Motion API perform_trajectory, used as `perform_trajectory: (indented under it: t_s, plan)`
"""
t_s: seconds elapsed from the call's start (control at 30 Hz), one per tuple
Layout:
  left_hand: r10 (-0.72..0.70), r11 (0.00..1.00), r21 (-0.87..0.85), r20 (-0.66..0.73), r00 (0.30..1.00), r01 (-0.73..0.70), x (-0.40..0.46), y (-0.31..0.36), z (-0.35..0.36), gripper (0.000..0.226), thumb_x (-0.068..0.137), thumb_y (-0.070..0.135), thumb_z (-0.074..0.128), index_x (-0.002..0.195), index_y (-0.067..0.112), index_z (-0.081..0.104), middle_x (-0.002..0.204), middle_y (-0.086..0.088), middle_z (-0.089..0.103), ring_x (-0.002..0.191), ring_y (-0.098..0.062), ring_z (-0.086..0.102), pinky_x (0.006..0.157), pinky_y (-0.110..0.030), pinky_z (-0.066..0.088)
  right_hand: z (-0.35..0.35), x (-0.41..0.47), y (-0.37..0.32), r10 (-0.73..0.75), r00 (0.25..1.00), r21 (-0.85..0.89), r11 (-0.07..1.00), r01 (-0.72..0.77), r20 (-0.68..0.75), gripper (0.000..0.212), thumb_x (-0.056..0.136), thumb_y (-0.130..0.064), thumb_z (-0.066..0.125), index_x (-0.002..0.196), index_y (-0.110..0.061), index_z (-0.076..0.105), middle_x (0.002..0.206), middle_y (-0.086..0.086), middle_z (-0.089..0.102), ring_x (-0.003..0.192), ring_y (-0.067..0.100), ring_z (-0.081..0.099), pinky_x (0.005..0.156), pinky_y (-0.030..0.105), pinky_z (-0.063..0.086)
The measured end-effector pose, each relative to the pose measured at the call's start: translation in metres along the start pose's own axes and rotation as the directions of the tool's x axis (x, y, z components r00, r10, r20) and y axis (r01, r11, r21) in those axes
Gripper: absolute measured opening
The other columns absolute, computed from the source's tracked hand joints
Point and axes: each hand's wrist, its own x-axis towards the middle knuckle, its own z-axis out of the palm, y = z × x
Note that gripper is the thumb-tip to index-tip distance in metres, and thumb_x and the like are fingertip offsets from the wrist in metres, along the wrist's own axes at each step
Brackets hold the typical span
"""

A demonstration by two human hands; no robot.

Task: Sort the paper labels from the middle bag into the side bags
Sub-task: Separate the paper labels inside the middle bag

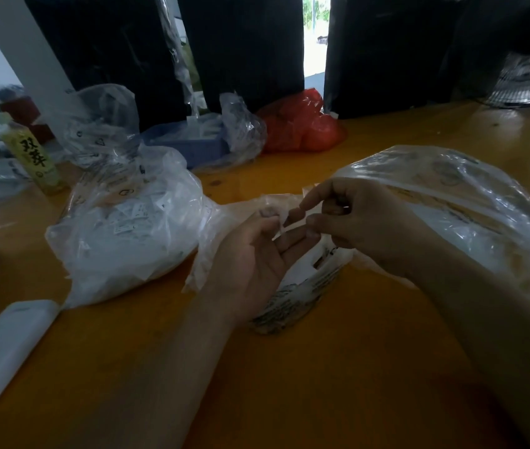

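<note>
Both hands meet over the middle bag (302, 286). The left hand (257, 251), palm up, pinches a small label (281, 218); the right hand (351, 215) has its grip curled at it, probably pinching too. Left bag (127, 228) is well stocked with labels, right bag (471, 222) looks lighter. Sorting is underway; more remain below.

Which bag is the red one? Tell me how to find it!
Look at the far side of the orange table, where tall black panels stand. The red bag sits at their foot, right of the blue tray. Every other bag is clear or whitish; only this one is red.
</note>
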Motion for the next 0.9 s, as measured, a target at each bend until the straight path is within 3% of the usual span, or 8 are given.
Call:
perform_trajectory:
  t_s: [0.17,0.27,0.37,0.43,0.57,0.67,0.77,0.9]
  plan:
    - [-0.012,1.0,0.014,-0.038,0.999,0.012,-0.001,0.002,0.003,0.008,0.101,0.006,0.049,0.103,0.005,0.057,0.117,-0.024,0.068,0.113,-0.045,0.071,0.092,-0.046,0.062,-0.011,0.001,-0.002,-0.006,1.0,0.014,1.0,0.006,-0.026,0.028,0.087,0.01,0.064,0.09,-0.017,0.069,0.063,-0.006,0.042,0.056,0.015,0.042,0.054,0.023,0.045]
    - [0.006,0.997,0.075,-0.104,0.995,0.001,-0.001,0.004,0.003,0.018,0.109,0.006,0.041,0.101,0.005,0.057,0.12,-0.025,0.065,0.115,-0.048,0.07,0.093,-0.047,0.062,-0.016,0.002,-0.002,-0.03,0.994,-0.177,0.984,0.011,-0.103,0.031,0.083,0.01,0.064,0.082,-0.021,0.066,0.059,-0.01,0.044,0.051,0.009,0.041,0.053,0.024,0.044]
    - [0.054,0.992,0.125,-0.205,0.977,-0.028,0.0,0.008,0.0,0.02,0.109,0.005,0.041,0.099,0.006,0.057,0.109,-0.02,0.07,0.108,-0.043,0.074,0.084,-0.041,0.065,-0.022,0.005,0.001,-0.097,0.983,-0.576,0.817,-0.012,-0.158,0.038,0.081,0.006,0.064,0.076,-0.031,0.059,0.07,-0.01,0.051,0.055,0.004,0.042,0.054,0.021,0.038]
    - [0.08,0.982,0.185,-0.271,0.959,-0.029,0.001,0.009,-0.004,0.017,0.107,0.003,0.044,0.097,0.007,0.058,0.096,-0.014,0.075,0.099,-0.035,0.078,0.081,-0.038,0.065,-0.028,0.007,0.007,-0.033,0.982,-0.75,0.651,-0.12,-0.186,0.034,0.085,0.003,0.063,0.082,-0.031,0.058,0.089,-0.007,0.059,0.069,0.004,0.05,0.055,0.024,0.04]
    - [0.107,0.954,0.3,-0.308,0.945,-0.01,0.003,0.007,-0.008,0.014,0.105,0.002,0.052,0.099,0.01,0.062,0.084,-0.006,0.075,0.085,-0.023,0.078,0.073,-0.031,0.062,-0.046,0.011,0.033,0.238,0.919,-0.793,0.466,-0.392,-0.314,0.017,0.094,-0.001,0.056,0.106,-0.012,0.062,0.103,0.01,0.063,0.091,0.028,0.061,0.077,0.043,0.054]
    - [0.136,0.938,0.347,-0.299,0.944,-0.025,0.003,0.009,-0.008,0.015,0.104,0.004,0.056,0.097,0.014,0.065,0.084,-0.003,0.074,0.082,-0.021,0.077,0.07,-0.03,0.062,-0.056,0.012,0.049,0.332,0.878,-0.747,0.47,-0.471,-0.345,0.011,0.098,0.0,0.05,0.105,0.001,0.059,0.095,0.015,0.058,0.093,0.032,0.056,0.087,0.043,0.048]
    - [0.16,0.924,0.379,-0.28,0.947,-0.045,0.001,0.015,-0.007,0.018,0.103,0.014,0.061,0.089,0.019,0.07,0.088,-0.004,0.076,0.081,-0.019,0.076,0.066,-0.03,0.061,-0.055,0.016,0.05,0.318,0.861,-0.661,0.552,-0.508,-0.397,0.011,0.102,-0.005,0.047,0.096,-0.001,0.055,0.083,0.01,0.051,0.08,0.026,0.051,0.075,0.035,0.042]
    - [0.181,0.919,0.392,-0.347,0.92,-0.033,0.0,0.019,-0.01,0.008,0.096,0.019,0.073,0.088,0.018,0.074,0.1,-0.005,0.08,0.088,-0.014,0.077,0.054,-0.024,0.057,-0.038,0.018,0.03,0.231,0.922,-0.68,0.623,-0.386,-0.312,0.037,0.1,-0.025,0.043,0.066,-0.012,0.049,0.054,0.002,0.042,0.05,0.018,0.042,0.053,0.029,0.034]
